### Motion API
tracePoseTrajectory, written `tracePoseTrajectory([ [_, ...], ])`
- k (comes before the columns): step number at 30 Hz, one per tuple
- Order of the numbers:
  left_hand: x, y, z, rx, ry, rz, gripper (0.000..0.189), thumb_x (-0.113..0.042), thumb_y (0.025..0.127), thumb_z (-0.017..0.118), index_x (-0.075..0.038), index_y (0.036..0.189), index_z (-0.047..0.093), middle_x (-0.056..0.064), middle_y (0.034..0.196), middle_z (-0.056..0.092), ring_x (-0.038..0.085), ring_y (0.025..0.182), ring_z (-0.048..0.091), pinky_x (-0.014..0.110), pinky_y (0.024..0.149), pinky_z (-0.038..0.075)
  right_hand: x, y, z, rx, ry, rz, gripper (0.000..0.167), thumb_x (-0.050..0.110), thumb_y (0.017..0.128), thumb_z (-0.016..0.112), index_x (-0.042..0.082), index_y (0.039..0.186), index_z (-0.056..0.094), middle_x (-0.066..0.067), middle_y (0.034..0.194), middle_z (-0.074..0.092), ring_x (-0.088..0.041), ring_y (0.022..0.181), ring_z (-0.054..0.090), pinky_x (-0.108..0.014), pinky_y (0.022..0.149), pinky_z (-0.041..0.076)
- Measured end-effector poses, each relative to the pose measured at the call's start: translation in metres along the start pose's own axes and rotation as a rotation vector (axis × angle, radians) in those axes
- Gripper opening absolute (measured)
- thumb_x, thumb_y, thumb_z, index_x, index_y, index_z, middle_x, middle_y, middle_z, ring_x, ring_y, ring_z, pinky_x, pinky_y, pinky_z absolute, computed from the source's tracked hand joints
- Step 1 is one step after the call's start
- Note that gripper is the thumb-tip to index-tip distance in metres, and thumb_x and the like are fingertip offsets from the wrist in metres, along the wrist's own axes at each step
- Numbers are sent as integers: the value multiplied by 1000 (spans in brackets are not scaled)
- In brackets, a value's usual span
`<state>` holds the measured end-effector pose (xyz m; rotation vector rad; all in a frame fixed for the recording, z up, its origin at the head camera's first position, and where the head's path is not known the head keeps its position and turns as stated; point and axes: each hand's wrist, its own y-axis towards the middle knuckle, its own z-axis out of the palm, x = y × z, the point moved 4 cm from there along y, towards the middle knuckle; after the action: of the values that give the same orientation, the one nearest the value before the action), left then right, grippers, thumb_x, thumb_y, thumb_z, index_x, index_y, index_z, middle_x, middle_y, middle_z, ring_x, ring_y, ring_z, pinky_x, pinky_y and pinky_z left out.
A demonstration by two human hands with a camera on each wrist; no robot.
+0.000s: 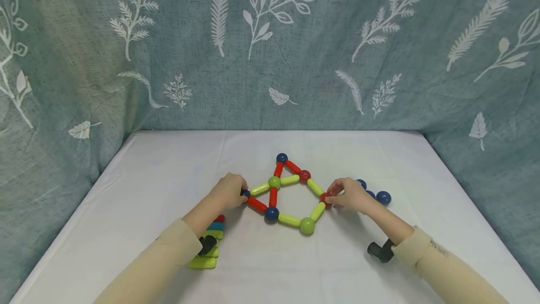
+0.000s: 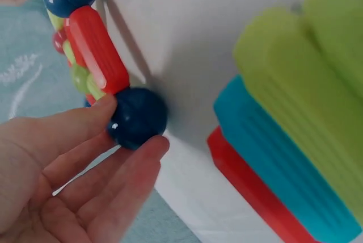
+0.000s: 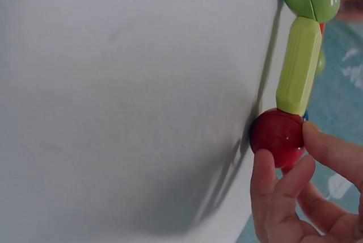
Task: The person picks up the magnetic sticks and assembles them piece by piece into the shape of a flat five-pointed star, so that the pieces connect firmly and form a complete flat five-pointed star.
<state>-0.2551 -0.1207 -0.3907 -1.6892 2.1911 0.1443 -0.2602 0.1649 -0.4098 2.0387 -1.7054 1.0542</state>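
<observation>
A flat frame of coloured balls and rods, like a magnetic building set, spans the middle of the table. My left hand point(image 1: 229, 190) pinches the dark blue ball point(image 2: 139, 119) at the frame's left corner between thumb and fingers. A red rod point(image 2: 97, 49) runs from that ball to another blue ball point(image 1: 272, 214). At the right corner, my right hand point(image 1: 350, 194) grips a red ball point(image 3: 277, 135) with its thumb and fingertips. A yellow-green rod point(image 3: 299, 66) joins it to the green ball point(image 1: 307, 225) in front. The far tip is a blue ball point(image 1: 281, 157).
Loose blue balls point(image 1: 383, 197) lie right of my right hand, partly hidden by it. Beside my left forearm is a row of spare rods point(image 1: 202, 262) in yellow-green, blue and red. A patterned green curtain point(image 1: 270, 83) hangs behind the white table point(image 1: 270, 271).
</observation>
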Motion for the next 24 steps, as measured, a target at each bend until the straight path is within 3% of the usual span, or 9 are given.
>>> tracePoseTrajectory([
  [4,-7,-12,2,28,10,31,18,-9,75,74,2,89,68,10,84,65,20,75,59,32,69,49,-2,9,-6,2,27,1,25,14,81,70,-2,99,62,-14,93,60,-17,69,59,-26,61,51],
  [13,-23,-36,15,44,-36,47,22,-15,73,77,-6,65,59,-1,59,51,12,56,44,22,52,38,-6,35,-7,-49,113,114,31,11,85,64,0,114,61,-19,113,58,-16,78,59,-27,67,51],
  [20,-37,-51,25,39,-47,121,27,-17,72,78,-7,65,54,-1,54,45,12,51,42,20,48,35,-7,52,-6,-47,213,134,34,10,86,63,1,119,58,-20,120,56,-18,87,58,-25,69,50],
  [24,-42,-55,28,45,-47,127,27,-19,72,78,-7,67,55,0,54,44,12,50,42,20,48,36,-4,59,-3,-42,242,140,35,9,87,62,1,120,58,-20,121,56,-20,92,56,-25,71,50],
])
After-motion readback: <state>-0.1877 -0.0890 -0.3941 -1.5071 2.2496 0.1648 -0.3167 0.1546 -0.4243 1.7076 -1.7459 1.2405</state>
